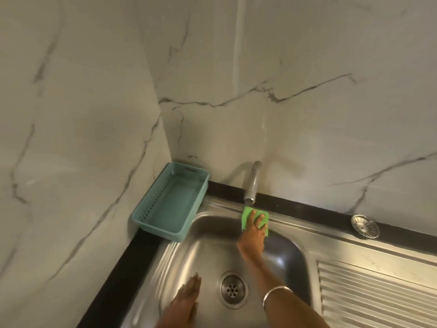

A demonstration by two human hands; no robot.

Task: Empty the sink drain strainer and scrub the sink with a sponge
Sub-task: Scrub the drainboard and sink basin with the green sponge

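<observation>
At nine o'clock of the sink [208, 254], on the dark worktop [111, 278] in the corner, sits a teal basket [172, 204]. The left hand [189, 294] lies flat with straight fingers, holding nothing, over the basin at seven o'clock of the drain [233, 289]. At twelve o'clock of the drain, under the tap [252, 183], the right hand [255, 228] presses a green sponge [248, 215] with spread fingers against the rear rim. At two o'clock, the strainer [364, 226] lies on the worktop behind the ribbed drainer [378, 297].
</observation>
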